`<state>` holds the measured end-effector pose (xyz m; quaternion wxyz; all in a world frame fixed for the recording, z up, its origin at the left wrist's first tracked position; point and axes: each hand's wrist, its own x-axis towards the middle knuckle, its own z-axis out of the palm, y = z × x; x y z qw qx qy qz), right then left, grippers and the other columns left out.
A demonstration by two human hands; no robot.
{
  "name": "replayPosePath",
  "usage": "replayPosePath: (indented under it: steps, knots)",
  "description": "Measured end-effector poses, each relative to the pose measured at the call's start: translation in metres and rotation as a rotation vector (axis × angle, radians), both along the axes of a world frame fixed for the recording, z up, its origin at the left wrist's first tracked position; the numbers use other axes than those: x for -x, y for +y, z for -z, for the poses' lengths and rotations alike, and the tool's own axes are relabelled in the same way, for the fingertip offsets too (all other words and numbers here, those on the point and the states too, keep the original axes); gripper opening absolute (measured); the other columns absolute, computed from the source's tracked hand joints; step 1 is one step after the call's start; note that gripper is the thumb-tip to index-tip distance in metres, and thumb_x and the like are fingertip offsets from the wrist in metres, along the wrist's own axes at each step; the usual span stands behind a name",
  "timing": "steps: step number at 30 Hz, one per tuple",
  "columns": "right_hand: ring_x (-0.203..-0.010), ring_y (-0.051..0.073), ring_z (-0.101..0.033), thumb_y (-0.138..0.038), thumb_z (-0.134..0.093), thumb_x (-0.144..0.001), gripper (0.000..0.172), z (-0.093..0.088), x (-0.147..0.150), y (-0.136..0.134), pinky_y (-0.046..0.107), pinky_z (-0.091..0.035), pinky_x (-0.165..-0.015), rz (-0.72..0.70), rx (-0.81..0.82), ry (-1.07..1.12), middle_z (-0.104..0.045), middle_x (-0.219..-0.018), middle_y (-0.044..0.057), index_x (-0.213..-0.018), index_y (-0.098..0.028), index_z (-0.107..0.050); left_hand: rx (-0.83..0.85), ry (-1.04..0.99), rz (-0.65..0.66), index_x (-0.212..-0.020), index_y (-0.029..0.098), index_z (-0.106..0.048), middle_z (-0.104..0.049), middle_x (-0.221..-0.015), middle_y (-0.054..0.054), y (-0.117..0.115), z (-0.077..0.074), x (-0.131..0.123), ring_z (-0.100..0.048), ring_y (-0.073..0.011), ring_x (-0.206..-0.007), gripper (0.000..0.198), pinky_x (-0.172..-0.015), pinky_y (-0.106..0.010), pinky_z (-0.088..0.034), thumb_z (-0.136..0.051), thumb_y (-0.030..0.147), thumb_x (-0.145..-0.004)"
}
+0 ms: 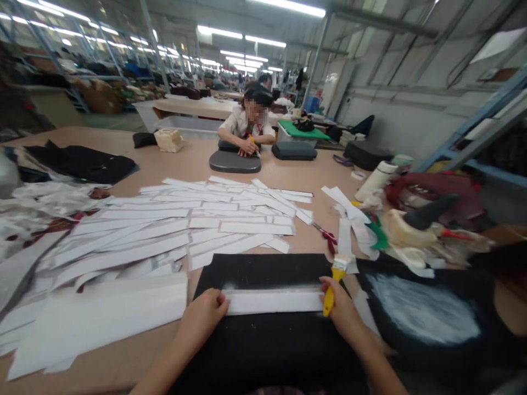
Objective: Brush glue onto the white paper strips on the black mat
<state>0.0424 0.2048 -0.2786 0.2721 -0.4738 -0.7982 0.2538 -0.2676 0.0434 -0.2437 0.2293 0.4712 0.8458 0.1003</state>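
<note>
A white strip lies across a black sheet in front of me. My left hand is closed, with thumb and fingertips pinching the strip's left end. At the other end, my right hand has its fingertips on the strip and also holds a paintbrush with a yellow handle, its pale bristles pointing away from me. To the right, white wet-looking smears cover part of another black piece. Many more white strips are spread in a loose pile beyond the black sheet.
Scissors with dark red handles lie right of the pile. A pale bottle and a cream container stand at right. Across the table, a person holds a yellow-handled brush over a grey padded piece. Black fabric lies at left.
</note>
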Motion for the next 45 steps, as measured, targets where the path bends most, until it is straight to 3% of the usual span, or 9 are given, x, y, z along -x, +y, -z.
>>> replayPosePath:
  steps: [8,17,19,22,27,31,34,39,45]
  knots:
    - [-0.084,0.019,-0.061,-0.013,-0.04,-0.075,0.037,0.001,0.002,-0.005,0.035,-0.051,-0.078,-0.051,-0.114,-0.058,-0.059,-0.092,0.007,-0.11,-0.017,-0.052,0.054,0.008,0.023,-0.072,0.019,-0.052,-0.06,-0.074,-0.001,0.001,0.006,0.004,-0.058,-0.0157,-0.071,0.021,-0.059,-0.025,-0.031,-0.042,0.032,-0.084]
    - [-0.086,0.02,-0.06,0.0,-0.033,-0.073,0.05,0.001,0.004,-0.01,0.035,-0.053,-0.076,-0.125,-0.311,-0.229,-0.059,-0.094,0.007,-0.116,-0.02,-0.047,0.043,0.08,0.046,-0.073,0.019,-0.052,-0.06,-0.076,-0.001,0.0,-0.001,-0.001,-0.059,-0.0158,-0.074,0.02,-0.06,-0.025,-0.035,-0.04,0.029,-0.085]
    - [-0.082,0.021,-0.059,0.001,-0.033,-0.074,0.049,-0.005,0.006,-0.013,0.036,-0.052,-0.072,-0.113,-0.412,-0.322,-0.059,-0.09,0.008,-0.115,-0.019,-0.051,-0.053,0.186,0.065,-0.08,0.019,-0.055,-0.06,-0.082,-0.002,-0.004,0.002,-0.004,-0.059,-0.0163,-0.079,0.017,-0.063,-0.025,-0.038,-0.041,0.026,-0.085]
    - [-0.076,0.024,-0.056,-0.002,-0.034,-0.079,0.042,-0.029,0.017,-0.025,0.038,-0.048,-0.068,-0.097,-0.506,-0.436,-0.06,-0.08,0.01,-0.111,-0.017,-0.057,-0.378,0.401,0.196,-0.1,0.018,-0.057,-0.061,-0.092,-0.005,-0.013,0.013,-0.011,-0.057,-0.0183,-0.086,0.023,-0.073,-0.029,-0.042,-0.039,0.02,-0.086]
    - [-0.077,0.02,-0.058,-0.023,-0.045,-0.088,0.031,-0.08,0.065,-0.061,0.034,-0.045,-0.073,-0.335,-0.306,-0.167,-0.066,-0.085,0.007,-0.118,-0.021,-0.055,-0.744,0.515,0.506,-0.105,0.021,-0.059,-0.062,-0.104,-0.005,-0.024,0.034,-0.032,-0.056,-0.0187,-0.094,0.03,-0.084,-0.033,-0.043,-0.035,0.015,-0.088]
    - [-0.079,0.017,-0.061,-0.03,-0.046,-0.087,0.022,-0.076,0.098,-0.066,0.027,-0.046,-0.073,-0.219,0.015,0.124,-0.068,-0.086,0.004,-0.089,-0.019,-0.065,-0.799,0.603,0.554,-0.105,0.02,-0.061,-0.064,-0.103,-0.005,-0.027,0.048,-0.04,-0.057,-0.0192,-0.093,0.031,-0.082,-0.032,-0.046,-0.035,0.017,-0.088]
    - [-0.064,0.016,-0.062,-0.036,-0.044,-0.085,0.028,-0.058,0.076,-0.042,0.024,-0.046,-0.059,-0.044,0.088,0.07,-0.067,-0.07,0.002,-0.082,-0.019,-0.065,-0.81,0.653,0.585,-0.107,0.02,-0.06,-0.064,-0.106,-0.005,-0.028,0.054,-0.038,-0.057,-0.0193,-0.096,0.034,-0.084,-0.031,-0.046,-0.035,0.015,-0.086]
    - [-0.062,0.023,-0.061,-0.05,-0.04,-0.082,0.042,-0.057,-0.001,-0.011,0.031,-0.046,-0.06,0.317,-0.116,-0.078,-0.063,-0.06,0.008,-0.068,-0.017,-0.064,-0.819,0.68,0.58,-0.108,0.019,-0.06,-0.064,-0.106,-0.005,-0.028,0.057,-0.039,-0.057,-0.0192,-0.096,0.036,-0.084,-0.03,-0.047,-0.035,0.012,-0.083]
    - [-0.078,0.023,-0.063,-0.049,-0.04,-0.084,0.038,-0.062,-0.026,-0.029,0.033,-0.048,-0.073,0.107,-0.069,-0.08,-0.068,-0.081,0.007,-0.084,-0.019,-0.065,-0.823,0.679,0.553,-0.107,0.018,-0.06,-0.063,-0.106,-0.007,-0.029,0.063,-0.04,-0.057,-0.0202,-0.097,0.033,-0.085,-0.031,-0.046,-0.036,0.014,-0.085]
